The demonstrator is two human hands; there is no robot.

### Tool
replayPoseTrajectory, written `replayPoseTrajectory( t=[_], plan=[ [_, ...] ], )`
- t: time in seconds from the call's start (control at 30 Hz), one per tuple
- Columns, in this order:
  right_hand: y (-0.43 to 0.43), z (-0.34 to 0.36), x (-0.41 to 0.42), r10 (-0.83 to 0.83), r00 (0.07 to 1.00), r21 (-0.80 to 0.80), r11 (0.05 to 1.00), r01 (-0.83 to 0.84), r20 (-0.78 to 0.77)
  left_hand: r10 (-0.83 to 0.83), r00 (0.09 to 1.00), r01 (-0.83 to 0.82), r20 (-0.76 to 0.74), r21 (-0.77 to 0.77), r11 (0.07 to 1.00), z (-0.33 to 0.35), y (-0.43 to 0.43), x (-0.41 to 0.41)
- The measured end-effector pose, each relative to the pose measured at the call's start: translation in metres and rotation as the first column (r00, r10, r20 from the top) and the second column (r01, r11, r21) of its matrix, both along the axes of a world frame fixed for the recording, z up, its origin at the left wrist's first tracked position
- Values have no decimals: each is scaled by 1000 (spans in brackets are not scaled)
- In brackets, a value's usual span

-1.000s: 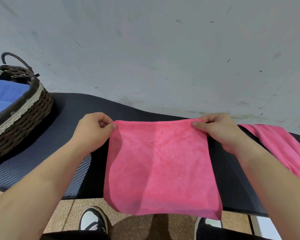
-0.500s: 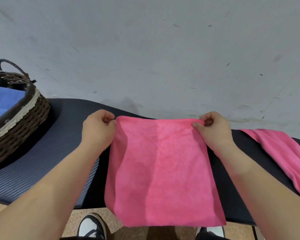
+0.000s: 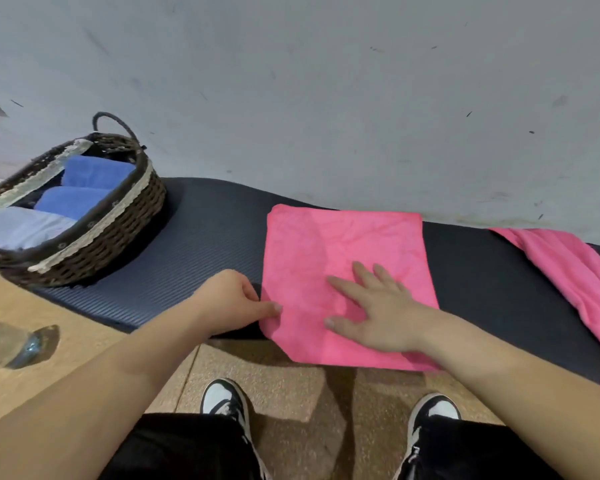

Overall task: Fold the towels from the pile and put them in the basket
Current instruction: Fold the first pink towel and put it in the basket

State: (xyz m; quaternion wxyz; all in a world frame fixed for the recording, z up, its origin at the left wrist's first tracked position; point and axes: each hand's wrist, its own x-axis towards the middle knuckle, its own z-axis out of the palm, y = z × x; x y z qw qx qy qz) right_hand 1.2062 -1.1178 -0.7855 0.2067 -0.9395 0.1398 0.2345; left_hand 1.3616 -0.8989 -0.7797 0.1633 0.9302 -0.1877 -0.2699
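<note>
A folded pink towel (image 3: 340, 247) lies flat on the dark mat (image 3: 205, 244), its near edge hanging over the mat's front. My right hand (image 3: 378, 306) lies flat on the towel with fingers spread. At the towel's left edge, my left hand (image 3: 236, 299) pinches the cloth between thumb and curled fingers. A dark wicker basket (image 3: 111, 223) with a lace rim stands at the left and holds two rolled blue towels (image 3: 84, 192) and a pale one (image 3: 25, 226). More pink towel cloth (image 3: 568, 271) lies at the right end of the mat.
A grey wall (image 3: 326, 98) rises directly behind the mat. A clear plastic bottle (image 3: 11, 344) lies on the tan floor at the left. My two black-and-white shoes (image 3: 226, 400) stand on the floor just before the mat's front edge.
The towel, held up by its top corners before, now lies flat on the mat. My right hand has let go and presses it; my left hand has moved down to the left edge.
</note>
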Motion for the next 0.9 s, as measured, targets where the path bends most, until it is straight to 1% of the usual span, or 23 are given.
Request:
replayPoseTrajectory(
  t=[0.03,0.1,0.23,0.3,0.37,0.43,0.5,0.57,0.6,0.67,0.7,0.73,0.77,0.8,0.83,0.87,0.9],
  plan=[
    [6,-4,-3,16,999,-30,999,-17,-42,10,1000,-9,23,-34,999,-1,1,-9],
    [10,-8,-5,21,998,-71,997,-25,-57,36,998,-30,47,-110,993,-6,3,-23],
    [8,1,3,-64,997,-13,998,64,-32,102,994,-91,28,-270,959,-7,6,-33],
    [8,6,9,-92,995,-9,996,92,-26,171,985,-162,-8,-377,912,-2,8,-33],
    [12,7,13,-127,992,-3,992,127,-13,228,963,-270,-145,-491,828,0,10,-30],
    [15,6,16,-146,989,-7,989,146,0,258,910,-406,-326,-562,721,2,13,-26],
    [16,5,17,-156,988,-10,988,156,5,222,852,-494,-473,-591,638,5,15,-21],
    [16,5,16,-153,988,-9,988,153,10,154,824,-514,-545,-606,607,9,18,-21],
    [16,5,15,-146,989,-11,989,146,14,133,827,-502,-547,-611,612,10,20,-21],
    [16,4,12,-142,990,-13,990,142,21,106,869,-425,-484,-618,661,13,25,-22],
    [16,3,11,-139,990,-15,990,140,25,90,910,-344,-406,-615,710,12,28,-21],
    [16,2,11,-135,991,-19,991,135,28,73,956,-232,-284,-582,780,10,31,-19],
    [16,0,10,-129,991,-25,991,129,31,48,990,-108,-132,-498,861,8,35,-16],
    [17,-2,9,-121,992,-32,992,122,33,6,1000,3,24,-375,927,5,39,-13],
    [18,-3,8,-110,993,-41,993,111,32,-34,989,71,144,-260,963,3,43,-10],
    [19,-5,6,-97,995,-53,994,99,35,-64,974,106,217,-191,976,0,47,-8],
    [20,-6,4,-87,995,-65,994,90,48,-88,963,132,255,-161,978,-2,49,-8]
  ],
)
